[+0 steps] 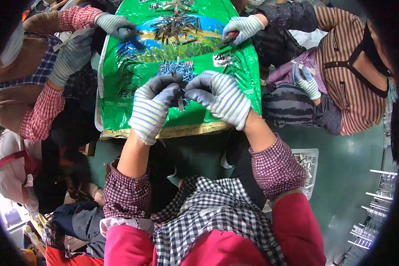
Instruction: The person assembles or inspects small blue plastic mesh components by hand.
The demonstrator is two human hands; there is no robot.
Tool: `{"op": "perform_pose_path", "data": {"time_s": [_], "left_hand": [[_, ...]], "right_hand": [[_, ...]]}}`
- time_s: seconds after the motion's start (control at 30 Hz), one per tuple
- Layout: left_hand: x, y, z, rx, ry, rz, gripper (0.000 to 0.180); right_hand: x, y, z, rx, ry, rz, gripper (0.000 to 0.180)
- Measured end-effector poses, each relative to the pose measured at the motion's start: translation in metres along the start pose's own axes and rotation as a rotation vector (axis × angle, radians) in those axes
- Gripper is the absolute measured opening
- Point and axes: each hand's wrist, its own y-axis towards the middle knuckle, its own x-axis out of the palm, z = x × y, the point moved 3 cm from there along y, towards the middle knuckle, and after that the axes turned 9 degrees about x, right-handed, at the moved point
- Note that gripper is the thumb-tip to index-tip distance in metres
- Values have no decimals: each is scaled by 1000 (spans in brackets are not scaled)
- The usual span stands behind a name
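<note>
Both my hands, in striped gloves with dark grey fingers, meet over a green printed plastic sheet on the work surface. My left hand is closed in a pinch on a small flat metal strip, whose end hangs below the fingertips. Facing it, my right hand is pinched too, its fingertips close to the strip; what they grip is too small to name. Just beyond my fingers lies a heap of small blue parts. Farther off is a pile of thin dark metal strips.
A co-worker's gloved hands work at the sheet's left. Another's gloved hand reaches in from the right with a reddish-handled tool. More dark strips lie along the sheet's right side. A white basket stands low at my right, with wire racks beyond.
</note>
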Motion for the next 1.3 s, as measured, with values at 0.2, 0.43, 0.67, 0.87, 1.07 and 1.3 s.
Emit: {"op": "perform_pose_path", "data": {"time_s": [0.2, 0.43, 0.67, 0.87, 1.07, 1.3], "left_hand": [[2, -4, 1, -31, 5, -15, 19], [6, -5, 1, -99, -26, -17, 21], [8, -4, -6, -50, 27, -63, 21], [11, -5, -13, -6, 17, -100, 22], [11, -8, -17, -4, 41, -82, 21], [19, -12, -14, 9, 85, -45, 21]], "right_hand": [[6, -1, 5, 0, -49, 60, 14], [8, 1, 8, -28, -134, 92, 13], [7, 0, 2, -31, -331, 91, 13], [10, -2, 7, 141, -200, 124, 15], [12, -1, 12, 162, -132, 54, 16], [10, -4, 18, 236, -79, 31, 21]]}}
